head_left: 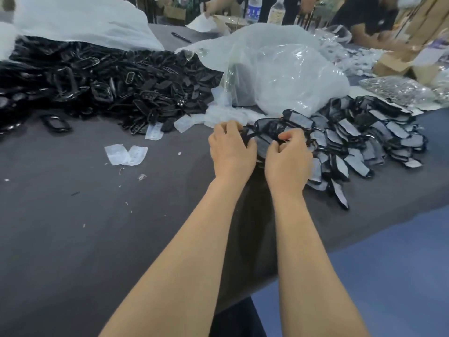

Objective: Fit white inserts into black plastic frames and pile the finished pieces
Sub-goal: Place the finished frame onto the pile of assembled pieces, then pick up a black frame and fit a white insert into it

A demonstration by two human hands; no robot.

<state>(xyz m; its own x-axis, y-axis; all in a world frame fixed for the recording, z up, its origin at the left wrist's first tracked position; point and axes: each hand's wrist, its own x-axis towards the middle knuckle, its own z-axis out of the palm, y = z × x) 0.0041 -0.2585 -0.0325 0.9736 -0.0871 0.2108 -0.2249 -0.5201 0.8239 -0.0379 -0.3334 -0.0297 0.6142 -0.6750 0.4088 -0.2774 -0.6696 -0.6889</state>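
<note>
My left hand and my right hand meet over one black frame at the near left end of the finished pile. Both hands have curled fingers on that frame, and a grey-white insert shows inside it between the thumbs. The finished pile spreads to the right as overlapping black frames with white inserts. A big heap of empty black frames fills the left back of the table. Loose white inserts lie between the heap and my hands, and two more white inserts lie apart on the dark cloth.
A crumpled clear plastic bag stands behind the finished pile. A white sack covers the back of the black heap. Other people, bottles and cardboard boxes are at the far side. The table edge runs diagonally at the right.
</note>
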